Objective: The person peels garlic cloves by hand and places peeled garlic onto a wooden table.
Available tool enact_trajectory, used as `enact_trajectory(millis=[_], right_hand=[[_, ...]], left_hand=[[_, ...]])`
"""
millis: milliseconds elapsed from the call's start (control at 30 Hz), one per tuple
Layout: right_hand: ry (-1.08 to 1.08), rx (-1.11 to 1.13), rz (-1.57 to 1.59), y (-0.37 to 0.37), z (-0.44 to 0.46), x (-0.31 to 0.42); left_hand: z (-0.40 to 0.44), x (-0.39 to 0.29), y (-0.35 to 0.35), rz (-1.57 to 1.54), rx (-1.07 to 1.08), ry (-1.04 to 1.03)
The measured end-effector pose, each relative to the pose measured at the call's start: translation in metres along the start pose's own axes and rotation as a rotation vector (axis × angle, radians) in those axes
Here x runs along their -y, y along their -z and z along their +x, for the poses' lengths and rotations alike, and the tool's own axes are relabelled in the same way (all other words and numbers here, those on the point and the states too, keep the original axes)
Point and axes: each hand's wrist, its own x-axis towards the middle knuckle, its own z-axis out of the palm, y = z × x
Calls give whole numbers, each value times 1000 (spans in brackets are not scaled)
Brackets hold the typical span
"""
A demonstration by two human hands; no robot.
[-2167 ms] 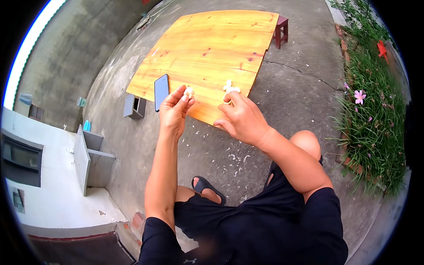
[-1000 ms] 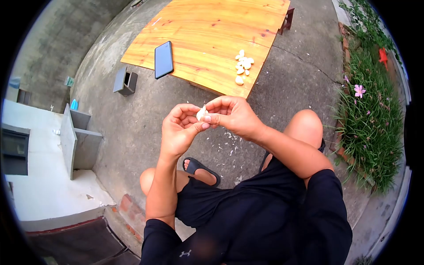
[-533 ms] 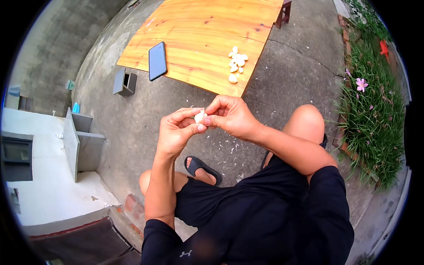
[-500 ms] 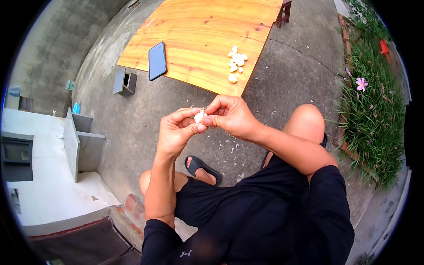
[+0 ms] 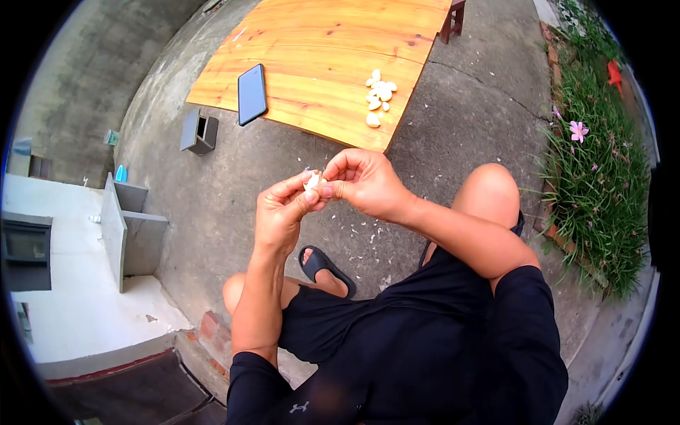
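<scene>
A small whitish garlic clove (image 5: 312, 182) is pinched between the thumb and fingertips of my left hand (image 5: 280, 210). My right hand (image 5: 370, 186) meets it from the other side, thumb and index finger closed at the clove's edge, where a bit of papery skin seems to show. Both hands are held in front of my knees, just short of the table's near corner. Beyond them, several pale peeled garlic cloves (image 5: 383, 93) lie in a loose group on the wooden table (image 5: 319, 78).
A dark phone (image 5: 251, 95) lies at the table's left edge. Below it, a grey box-like stool (image 5: 200, 132) stands on the concrete. White skin scraps (image 5: 361, 234) litter the ground near my sandal (image 5: 327, 272). Grass with pink flowers (image 5: 579, 132) borders the right side.
The clove and my fingertips have shifted slightly left, and my left fingers have closed further around the clove. The view has moved a little; the cloves and phone stay in place.
</scene>
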Motion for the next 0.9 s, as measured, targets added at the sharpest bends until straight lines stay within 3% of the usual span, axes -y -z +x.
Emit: enact_trajectory(millis=[433,667,767,900], right_hand=[[-11,-70,-18,-4,-4,-9],[44,-20,-183,-4,-2,-2],[148,-18,-530,-4,-4,12],[207,-83,-685,-10,-8,16]], left_hand=[[-1,15,4,-213,-60,157],[-2,12,-6,-160,-64,61],[-2,12,-8,-180,-77,86],[2,20,-5,-253,-80,96]])
